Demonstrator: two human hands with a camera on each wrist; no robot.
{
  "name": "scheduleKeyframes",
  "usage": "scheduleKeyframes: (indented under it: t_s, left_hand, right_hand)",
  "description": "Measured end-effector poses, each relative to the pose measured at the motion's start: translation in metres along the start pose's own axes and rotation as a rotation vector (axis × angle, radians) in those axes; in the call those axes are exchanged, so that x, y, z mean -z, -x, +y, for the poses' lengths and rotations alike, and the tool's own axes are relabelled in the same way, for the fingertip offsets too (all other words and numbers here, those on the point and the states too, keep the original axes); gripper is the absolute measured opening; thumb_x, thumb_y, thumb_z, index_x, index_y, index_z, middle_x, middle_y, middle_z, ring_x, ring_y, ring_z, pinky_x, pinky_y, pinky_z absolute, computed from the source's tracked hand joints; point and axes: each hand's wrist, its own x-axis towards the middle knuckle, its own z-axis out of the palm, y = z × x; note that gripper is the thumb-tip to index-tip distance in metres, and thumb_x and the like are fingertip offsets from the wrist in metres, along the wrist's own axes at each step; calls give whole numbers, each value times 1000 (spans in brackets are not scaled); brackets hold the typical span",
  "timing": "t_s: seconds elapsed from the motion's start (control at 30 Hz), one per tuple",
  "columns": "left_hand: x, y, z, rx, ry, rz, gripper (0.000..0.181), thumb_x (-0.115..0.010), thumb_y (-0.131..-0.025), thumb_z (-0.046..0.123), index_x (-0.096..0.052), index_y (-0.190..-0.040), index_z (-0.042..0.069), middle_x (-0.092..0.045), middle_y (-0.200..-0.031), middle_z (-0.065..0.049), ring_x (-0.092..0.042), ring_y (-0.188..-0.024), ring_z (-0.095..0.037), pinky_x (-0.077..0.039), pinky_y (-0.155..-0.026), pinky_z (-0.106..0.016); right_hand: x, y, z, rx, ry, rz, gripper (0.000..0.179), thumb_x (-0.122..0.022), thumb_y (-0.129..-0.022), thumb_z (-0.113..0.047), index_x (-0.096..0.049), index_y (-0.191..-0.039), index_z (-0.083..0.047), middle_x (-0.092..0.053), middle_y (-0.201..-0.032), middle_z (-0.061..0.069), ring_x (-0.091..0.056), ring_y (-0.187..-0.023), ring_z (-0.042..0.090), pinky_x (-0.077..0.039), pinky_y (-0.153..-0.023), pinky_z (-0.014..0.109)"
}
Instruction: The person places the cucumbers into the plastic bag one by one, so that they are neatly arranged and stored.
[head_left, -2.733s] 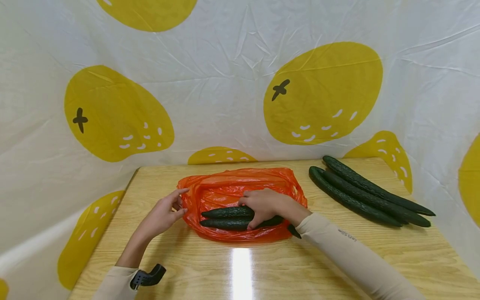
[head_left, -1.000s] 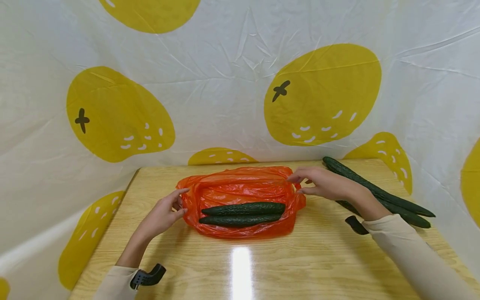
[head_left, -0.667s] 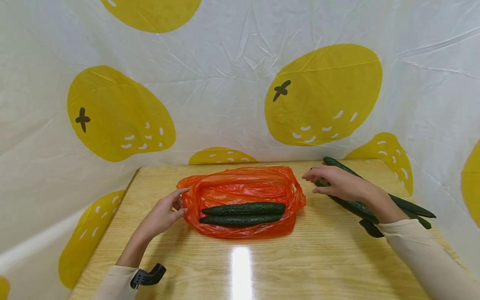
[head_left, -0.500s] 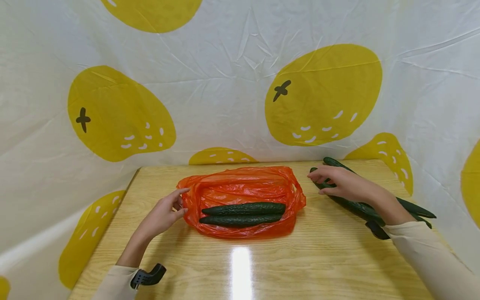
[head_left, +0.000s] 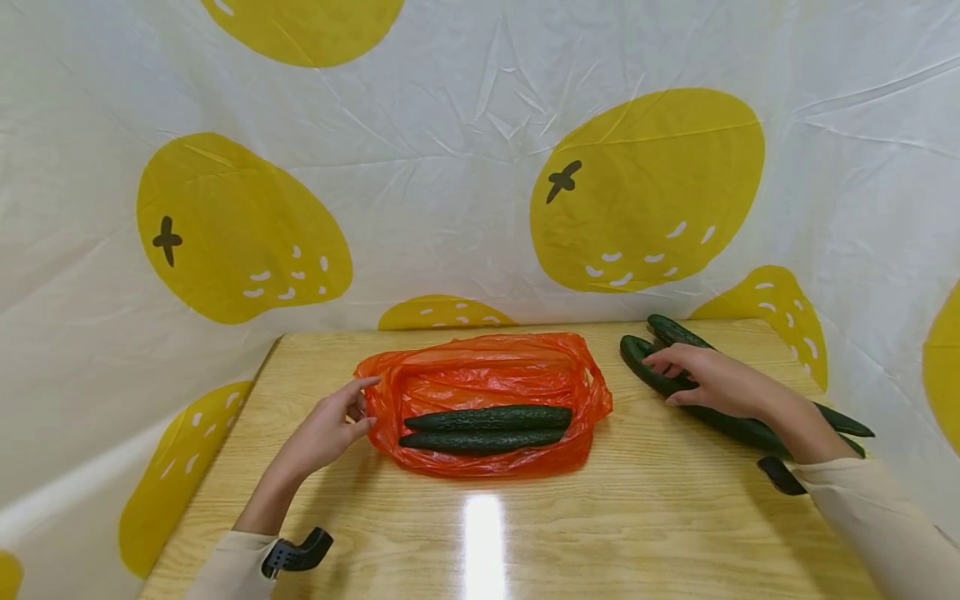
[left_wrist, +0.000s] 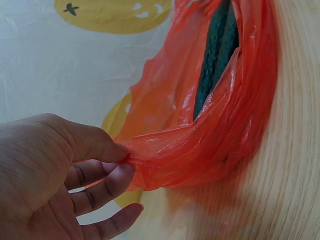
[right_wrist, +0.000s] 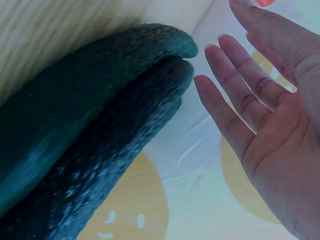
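Observation:
My left hand (head_left: 326,429) pinches the left edge of an orange-red plastic bag (head_left: 480,348), thumb against fingertip in the left wrist view. The bag lies with its mouth spread. Inside it two dark green cucumbers (head_left: 487,417) rest side by side, also visible through the bag's opening in the left wrist view. Over on the right, my right hand (head_left: 723,382) hovers above more cucumbers (head_left: 637,354), covering their middle in the head view. The right wrist view shows that hand (right_wrist: 270,115) with fingers extended and an empty palm, beside the cucumber ends (right_wrist: 150,47).
Everything lies on a light wooden table (head_left: 585,533) with a bright reflection near its front. A white sheet (head_left: 442,217) with yellow fruit prints hangs behind and along both sides. A black strap device (head_left: 296,554) sits on the left wrist.
My right hand has let go of the cucumber in the bag, passed the bag's right edge and moved right over the loose cucumbers. The left hand has stayed at the bag's left edge.

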Motion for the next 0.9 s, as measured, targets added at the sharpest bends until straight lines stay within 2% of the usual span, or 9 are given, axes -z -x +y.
scheduleKeyframes:
  t_s: [0.23, 0.5, 0.9]
  left_hand:
    - [0, 0, -1, -5, 2, -7, 63, -69, -91, -3, -45, -149, 1, -59, -89, -4, -59, -83, -19, -54, -68, -27]
    - [0, 0, -2, -11, 0, -5, 63, -69, -91, -2, -45, -149, 1, -60, -90, -3, -60, -84, -19, -54, -68, -27]
    - [-1, -1, -2, 4, -5, -5, 64, -70, -91, -2, -45, -150, 1, -60, -91, -3, -60, -85, -18, -54, -70, -27]
  right_hand:
    - [-1, 12, 5, -40, 9, -10, 59, -82, -85, -17, -57, -136, 1, -64, -124, 15, -64, -110, 34, -52, -90, 52]
    - [-3, 26, 13, -90, -37, -18, 61, -81, -86, -12, -55, -139, 2, -56, -135, 22, -62, -114, 41, -56, -86, 49]
    - [-5, 28, 14, -108, -21, -60, 59, -80, -87, -16, -56, -139, -1, -55, -136, 24, -65, -113, 40, -57, -84, 46]
